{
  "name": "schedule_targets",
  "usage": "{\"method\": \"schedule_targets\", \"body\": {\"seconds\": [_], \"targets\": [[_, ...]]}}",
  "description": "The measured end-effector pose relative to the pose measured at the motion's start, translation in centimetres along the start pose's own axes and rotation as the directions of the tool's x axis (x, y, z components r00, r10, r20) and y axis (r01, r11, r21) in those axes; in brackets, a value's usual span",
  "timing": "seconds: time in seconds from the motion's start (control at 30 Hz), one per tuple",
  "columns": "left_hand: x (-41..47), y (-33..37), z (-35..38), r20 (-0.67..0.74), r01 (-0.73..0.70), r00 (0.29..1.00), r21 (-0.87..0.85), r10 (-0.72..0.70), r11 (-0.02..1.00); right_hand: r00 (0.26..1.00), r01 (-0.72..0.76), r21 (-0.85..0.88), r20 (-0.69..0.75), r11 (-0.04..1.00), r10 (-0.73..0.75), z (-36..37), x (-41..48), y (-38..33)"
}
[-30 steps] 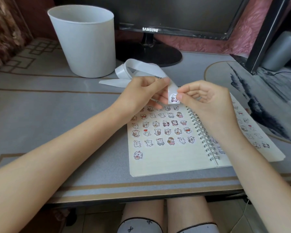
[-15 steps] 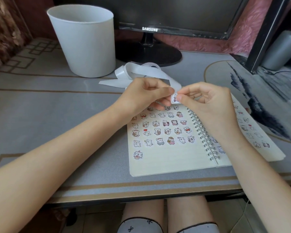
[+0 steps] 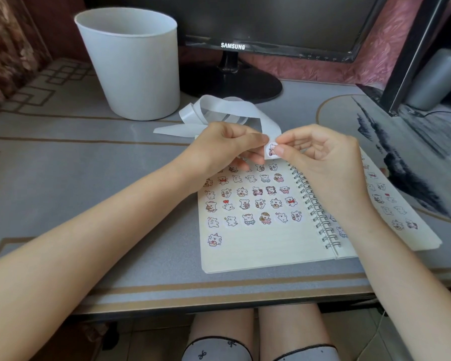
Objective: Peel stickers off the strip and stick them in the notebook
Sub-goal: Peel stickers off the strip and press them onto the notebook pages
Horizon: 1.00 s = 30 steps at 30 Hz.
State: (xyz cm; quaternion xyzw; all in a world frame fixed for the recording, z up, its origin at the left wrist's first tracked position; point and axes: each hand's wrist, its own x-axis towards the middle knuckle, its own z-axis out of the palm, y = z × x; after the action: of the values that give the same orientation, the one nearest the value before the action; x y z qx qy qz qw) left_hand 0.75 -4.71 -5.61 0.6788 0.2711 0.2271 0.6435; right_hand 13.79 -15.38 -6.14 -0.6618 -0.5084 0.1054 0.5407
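A smooth grey desk (image 3: pixel 76 178) carries a tapered white plastic bin (image 3: pixel 133 66) and an open spiral-bound notebook (image 3: pixel 258 246). Above its top edge, the left hand (image 3: pixel 227 147) and right hand (image 3: pixel 320 157) pinch the glossy curling strip (image 3: pixel 219 110) at a small cartoon sticker (image 3: pixel 271 150)

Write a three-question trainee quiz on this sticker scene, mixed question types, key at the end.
1. True or false: the right hand is pinching the sticker at the end of the strip.
2. How many stickers are in the lowest row on the notebook left page? A) one B) four C) six
3. Fill in: the white bin stands to the ____ of the monitor stand.

Key: 1 true; 2 A; 3 left. The left hand holds the strip.
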Motion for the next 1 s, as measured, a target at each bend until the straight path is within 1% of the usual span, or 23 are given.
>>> {"method": "schedule_targets", "body": {"seconds": [0.4,0.67,0.8,1.0], "targets": [[0.05,-0.06,-0.05,0.031,0.014,0.999,-0.002,-0.014,1.0,1.0,0.013,0.023,0.002,1.0,-0.013,-0.03,0.0,0.04],[0.05,-0.1,0.04,0.009,0.003,1.0,0.012,-0.003,1.0,0.999,0.036,-0.07,0.0,0.997,-0.037,0.05,-0.14,-0.07],[0.06,-0.11,0.04,0.009,-0.006,1.0,0.021,0.006,1.0,0.999,0.026,-0.086,-0.02,0.996,-0.028,0.07,-0.17,-0.09],[0.02,-0.02,0.08,0.003,0.002,1.0,0.037,-0.002,0.999,1.0,0.022,-0.118,0.001,0.993,-0.022,0.01,-0.25,-0.22]]}}
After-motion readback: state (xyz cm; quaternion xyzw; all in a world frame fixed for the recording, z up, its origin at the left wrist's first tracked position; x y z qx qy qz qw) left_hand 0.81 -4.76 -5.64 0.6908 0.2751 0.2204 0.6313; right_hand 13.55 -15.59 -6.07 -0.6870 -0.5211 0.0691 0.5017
